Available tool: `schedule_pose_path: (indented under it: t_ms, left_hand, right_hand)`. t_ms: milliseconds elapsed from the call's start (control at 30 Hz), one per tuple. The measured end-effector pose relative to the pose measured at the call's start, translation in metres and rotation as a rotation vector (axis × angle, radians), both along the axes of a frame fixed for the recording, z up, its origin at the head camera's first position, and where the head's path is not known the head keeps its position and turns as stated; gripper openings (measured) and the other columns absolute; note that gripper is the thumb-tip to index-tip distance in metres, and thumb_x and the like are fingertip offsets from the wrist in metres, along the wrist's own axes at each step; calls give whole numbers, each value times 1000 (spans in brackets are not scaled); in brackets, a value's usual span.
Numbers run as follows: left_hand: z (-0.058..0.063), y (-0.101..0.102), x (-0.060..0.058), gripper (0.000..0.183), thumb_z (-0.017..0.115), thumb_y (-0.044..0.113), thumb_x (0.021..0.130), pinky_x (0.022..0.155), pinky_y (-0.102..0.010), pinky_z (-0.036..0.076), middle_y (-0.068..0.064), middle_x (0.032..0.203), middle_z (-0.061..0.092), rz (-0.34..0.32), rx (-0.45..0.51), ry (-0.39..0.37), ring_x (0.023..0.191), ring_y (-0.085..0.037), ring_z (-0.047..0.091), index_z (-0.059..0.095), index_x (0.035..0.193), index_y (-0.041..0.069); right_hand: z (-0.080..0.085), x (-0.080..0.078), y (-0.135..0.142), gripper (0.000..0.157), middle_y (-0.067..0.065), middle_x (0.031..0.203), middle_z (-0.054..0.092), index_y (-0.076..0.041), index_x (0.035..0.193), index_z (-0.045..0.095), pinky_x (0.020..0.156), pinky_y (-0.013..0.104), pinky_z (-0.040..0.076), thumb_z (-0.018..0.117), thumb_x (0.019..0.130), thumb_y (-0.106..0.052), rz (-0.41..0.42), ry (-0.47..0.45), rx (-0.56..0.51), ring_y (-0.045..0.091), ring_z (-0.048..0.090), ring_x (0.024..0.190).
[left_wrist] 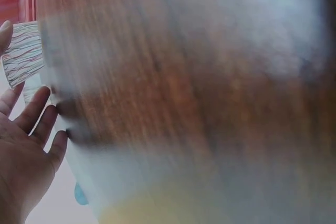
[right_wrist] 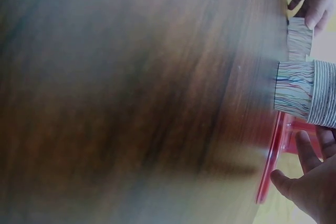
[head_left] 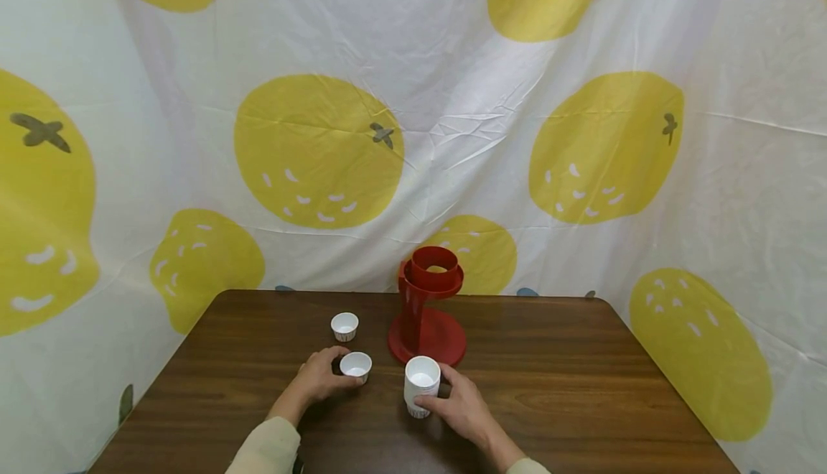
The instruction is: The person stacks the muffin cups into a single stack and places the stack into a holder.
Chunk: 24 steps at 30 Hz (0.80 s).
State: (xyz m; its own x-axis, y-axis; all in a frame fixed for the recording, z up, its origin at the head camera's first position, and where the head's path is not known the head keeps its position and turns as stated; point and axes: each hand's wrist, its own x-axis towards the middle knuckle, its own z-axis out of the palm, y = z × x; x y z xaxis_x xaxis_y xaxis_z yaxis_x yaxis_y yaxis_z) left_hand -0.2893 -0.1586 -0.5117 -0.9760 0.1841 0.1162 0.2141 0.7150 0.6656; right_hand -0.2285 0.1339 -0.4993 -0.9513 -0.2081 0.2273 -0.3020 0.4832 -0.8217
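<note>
A small cup was pinched by the left hand and a cup stack was gripped by the curled right hand on the bench before the red stand, separating judged underway, a lift next; wrist views were blurred.

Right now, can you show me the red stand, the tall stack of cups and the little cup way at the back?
red stand [head_left: 431,330], head view, round base.
stack of cups [head_left: 421,386], head view, side wall.
far small cup [head_left: 344,327], head view, front wall.
</note>
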Motion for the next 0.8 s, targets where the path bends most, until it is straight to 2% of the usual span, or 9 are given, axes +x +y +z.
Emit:
schedule_pose_path:
  t_ms: [267,433,667,800]
  left_hand:
    - [3,2,-2,60,89,32,71,97,-53,43,-12,114,65,-6,64,-14,110,-33,58,64,117,2]
    - [7,3,-2,59,89,28,71,96,-51,43,-12,112,65,-10,110,-12,108,-32,59,64,115,0]
    - [12,5,-4,53,89,27,71,96,-51,43,-13,117,65,-20,138,1,110,-32,58,65,112,3]
    - [17,7,-5,52,89,28,71,94,-49,44,-10,114,65,-28,152,18,106,-29,59,65,111,4]
  right_hand:
    - [0,0,0,65,7,116,68,-6,130,60,95,50,43,86,77,-32,-6,-22,0,29,59,113]
    - [-1,0,0,66,7,117,67,-5,131,60,95,49,44,87,76,-30,-3,-23,-10,29,59,113]
    - [-1,0,-1,67,6,117,67,-6,131,60,95,48,44,87,74,-30,-4,-4,-15,27,59,112]
    - [-1,0,-2,68,5,116,67,-6,131,60,96,47,43,88,74,-30,-11,4,-14,27,59,112]
